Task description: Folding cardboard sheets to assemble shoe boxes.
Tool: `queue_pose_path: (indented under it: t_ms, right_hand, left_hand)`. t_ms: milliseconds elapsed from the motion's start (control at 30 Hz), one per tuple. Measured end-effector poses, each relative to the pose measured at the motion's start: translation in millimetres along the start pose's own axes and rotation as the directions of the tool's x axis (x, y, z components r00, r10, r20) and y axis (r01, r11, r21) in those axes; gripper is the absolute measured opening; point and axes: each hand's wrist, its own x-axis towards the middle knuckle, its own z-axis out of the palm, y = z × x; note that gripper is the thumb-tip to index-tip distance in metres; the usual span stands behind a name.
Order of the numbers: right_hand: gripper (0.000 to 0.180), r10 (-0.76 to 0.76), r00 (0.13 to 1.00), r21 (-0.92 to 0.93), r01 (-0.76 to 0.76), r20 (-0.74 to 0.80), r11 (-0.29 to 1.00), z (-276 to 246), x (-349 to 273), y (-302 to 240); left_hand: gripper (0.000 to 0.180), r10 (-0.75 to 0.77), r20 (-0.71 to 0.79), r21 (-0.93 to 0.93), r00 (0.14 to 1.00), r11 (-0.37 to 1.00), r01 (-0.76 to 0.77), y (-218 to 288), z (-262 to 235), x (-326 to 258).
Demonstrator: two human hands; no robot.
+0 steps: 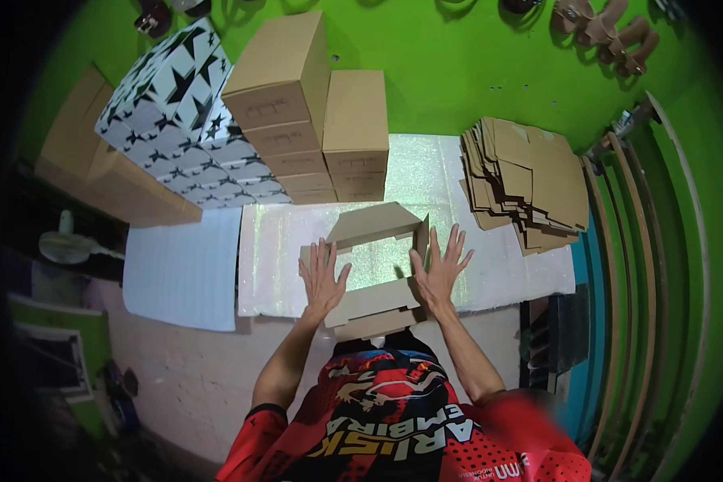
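A partly folded brown cardboard box point(375, 222) lies in front of me at the table's near edge. Its sides stand up in a frame, and the shiny table covering shows through the middle. Flaps spread out on its far and near sides. My left hand point(323, 279) is laid against the box's left side, fingers stretched out. Against the right side rests my right hand point(439, 271), its fingers spread and pointing away from me. Neither hand is wrapped round the cardboard.
Closed brown boxes point(278, 60) stand stacked at the back, beside a stack of white boxes with dark stars point(169, 88). A pile of flattened cardboard point(538, 173) lies at the table's far right. Wooden rails point(639, 297) run along the right. Left stands a fan point(66, 247); sandals point(606, 32) hang on the green wall.
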Motion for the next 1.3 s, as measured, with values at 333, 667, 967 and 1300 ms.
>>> queue_pose_path:
  t_ms: [333,667,967,1300]
  right_hand:
    - [0.071,-0.513,0.774,0.071,0.527,0.371,0.847,23,13,-9]
    - [0.089,-0.198,0.905,0.297,0.084,0.378,0.951,35,-26,59]
    - [0.084,-0.06,0.922,0.163,-0.004,0.384,0.987,34,-3,47]
    - [0.085,-0.044,0.949,0.061,0.026,0.312,0.998,34,-22,28]
  left_hand:
    - [0.076,-0.011,0.021,-0.08,1.0,0.997,0.013,-6,-2,4]
    - [0.066,-0.184,0.068,-0.372,0.981,0.907,0.196,-9,1,28]
    - [0.081,-0.011,0.066,-0.316,0.998,0.948,0.031,-19,4,3]
    - [0.075,-0.017,0.08,-0.378,0.997,0.925,0.046,-28,-2,7]
